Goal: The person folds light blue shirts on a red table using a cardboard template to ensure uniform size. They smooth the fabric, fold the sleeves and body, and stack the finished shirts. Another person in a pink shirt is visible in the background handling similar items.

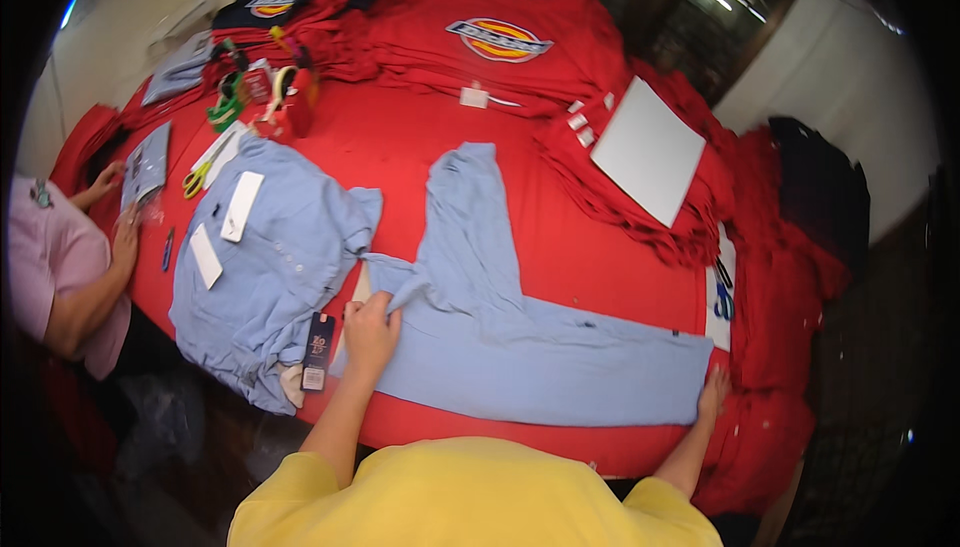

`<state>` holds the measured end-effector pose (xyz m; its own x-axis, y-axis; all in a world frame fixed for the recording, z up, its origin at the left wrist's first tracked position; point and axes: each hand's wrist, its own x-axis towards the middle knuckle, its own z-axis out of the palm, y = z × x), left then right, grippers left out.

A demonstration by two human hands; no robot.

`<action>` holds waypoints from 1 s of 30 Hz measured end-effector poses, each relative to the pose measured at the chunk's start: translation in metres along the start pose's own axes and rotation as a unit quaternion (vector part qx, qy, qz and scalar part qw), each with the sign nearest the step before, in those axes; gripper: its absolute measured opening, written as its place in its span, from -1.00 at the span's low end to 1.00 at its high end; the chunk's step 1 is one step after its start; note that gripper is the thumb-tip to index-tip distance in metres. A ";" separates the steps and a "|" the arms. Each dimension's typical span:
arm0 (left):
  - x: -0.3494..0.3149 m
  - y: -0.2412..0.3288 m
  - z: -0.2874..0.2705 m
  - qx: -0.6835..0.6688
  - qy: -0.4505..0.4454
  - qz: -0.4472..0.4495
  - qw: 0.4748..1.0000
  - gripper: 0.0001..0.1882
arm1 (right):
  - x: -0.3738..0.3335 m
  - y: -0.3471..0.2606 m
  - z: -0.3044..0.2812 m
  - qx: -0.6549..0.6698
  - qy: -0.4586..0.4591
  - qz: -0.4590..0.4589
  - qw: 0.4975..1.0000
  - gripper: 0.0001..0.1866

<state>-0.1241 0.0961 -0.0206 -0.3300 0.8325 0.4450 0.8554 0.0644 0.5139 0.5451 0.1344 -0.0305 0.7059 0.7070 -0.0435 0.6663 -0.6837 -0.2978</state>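
We had the light-blue shirt [520,347] flat on the red table [420,147], long axis running L–R in front of us. Our left hand [370,332] pinched a fold at the shirt's L end; our right hand [714,394] lay open and flat on its R edge. Left was nearer the sleeve running up from the shirt. Right fingertips were partly hidden by cloth; the hang tag [318,350] just L of the shirt was too small to read.

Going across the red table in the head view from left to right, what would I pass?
Co-worker's hand → yellow-handled scissors → pile of light blue shirts → left hand → spread light blue shirt → white board → right hand.
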 end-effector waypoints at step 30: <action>0.001 -0.002 -0.008 -0.013 -0.006 -0.005 1.000 -0.85 | -0.236 -0.586 0.107 -0.151 -0.060 -0.779 0.605 -0.63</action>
<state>-0.1290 0.0929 -0.0153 -0.3338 0.8386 0.4305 0.8412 0.0589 0.5375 -0.0380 0.3878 0.0526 -0.8470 0.5315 -0.0085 0.5267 0.8414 0.1205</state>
